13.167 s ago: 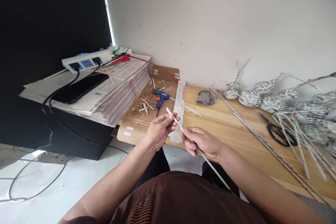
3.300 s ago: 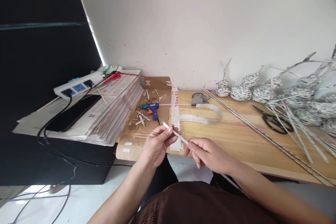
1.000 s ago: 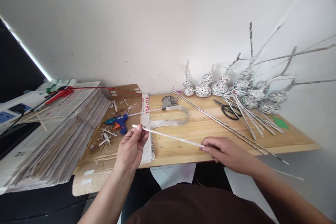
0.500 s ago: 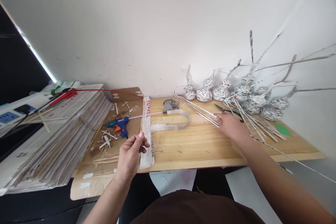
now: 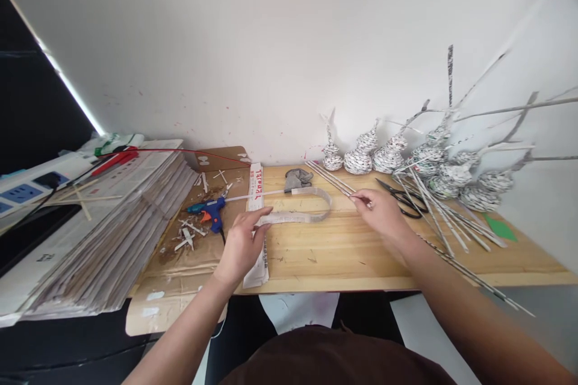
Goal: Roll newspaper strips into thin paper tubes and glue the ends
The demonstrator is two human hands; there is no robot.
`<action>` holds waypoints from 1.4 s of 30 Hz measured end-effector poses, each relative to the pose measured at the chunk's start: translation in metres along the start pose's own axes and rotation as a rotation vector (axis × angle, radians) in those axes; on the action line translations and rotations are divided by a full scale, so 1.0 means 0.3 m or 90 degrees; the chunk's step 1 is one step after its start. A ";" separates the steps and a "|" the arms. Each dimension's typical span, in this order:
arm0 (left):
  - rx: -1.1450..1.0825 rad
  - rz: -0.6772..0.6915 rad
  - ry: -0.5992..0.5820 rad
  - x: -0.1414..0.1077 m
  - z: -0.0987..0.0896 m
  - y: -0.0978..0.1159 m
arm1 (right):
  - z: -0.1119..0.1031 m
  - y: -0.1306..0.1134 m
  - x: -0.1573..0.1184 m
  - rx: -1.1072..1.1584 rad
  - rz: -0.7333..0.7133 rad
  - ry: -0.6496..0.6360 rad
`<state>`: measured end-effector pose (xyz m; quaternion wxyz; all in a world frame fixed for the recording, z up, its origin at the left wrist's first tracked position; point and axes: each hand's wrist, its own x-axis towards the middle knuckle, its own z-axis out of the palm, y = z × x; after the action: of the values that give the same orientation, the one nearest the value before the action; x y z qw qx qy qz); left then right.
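Observation:
My left hand (image 5: 246, 240) is at the near end of a curled newspaper strip (image 5: 289, 217), thumb and forefinger apart around its end, over the folded newspaper strips (image 5: 256, 252). My right hand (image 5: 378, 210) pinches the near ends of thin rolled paper sticks (image 5: 332, 179) lying slanted on the wooden table (image 5: 316, 258). A crumpled grey cloth (image 5: 298, 178) sits beside the far end of the curled strip. Black scissors (image 5: 409, 198) lie just right of my right hand.
A blue glue gun (image 5: 212, 213) and paper scraps lie on cardboard (image 5: 176, 283) at the left, beside a tall newspaper stack (image 5: 117, 240) with a power strip (image 5: 40, 183). Woven paper gourds (image 5: 388, 159) line the wall; more paper sticks (image 5: 447, 216) and a green piece (image 5: 500, 227) are right.
My left hand has moved right and up to the curled strip, its thumb and forefinger parting. My right hand has shifted left along the paper sticks, and the scissors show more fully. The view has turned slightly.

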<state>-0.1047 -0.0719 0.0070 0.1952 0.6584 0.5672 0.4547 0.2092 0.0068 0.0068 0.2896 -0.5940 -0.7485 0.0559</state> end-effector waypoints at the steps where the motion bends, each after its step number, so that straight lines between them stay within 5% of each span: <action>1: 0.034 0.036 -0.013 0.021 0.009 -0.001 | 0.010 -0.021 0.009 0.021 0.012 -0.028; 4: 0.114 0.080 -0.056 0.077 0.046 -0.010 | 0.053 -0.070 0.062 0.018 0.053 -0.064; 10: 0.285 0.010 -0.094 0.102 0.089 -0.015 | 0.142 -0.115 0.192 0.152 0.105 -0.167; 18: 0.085 -0.150 -0.139 -0.024 0.010 0.063 | 0.217 -0.115 0.178 0.507 0.203 -0.212; 24: 0.100 -0.159 -0.139 -0.081 -0.001 0.095 | 0.201 -0.106 0.169 0.723 0.265 -0.276; 33: 0.061 -0.196 -0.320 -0.100 -0.017 0.159 | 0.226 -0.102 0.173 0.801 0.308 -0.224; 42: -0.085 -0.219 -0.349 -0.113 -0.005 0.117 | 0.246 -0.142 0.154 0.795 0.233 -0.113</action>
<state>-0.0841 -0.1134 0.0221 0.4573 0.6365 0.5653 0.2572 0.1298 0.0563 -0.0190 0.5030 -0.4253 -0.4831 0.5768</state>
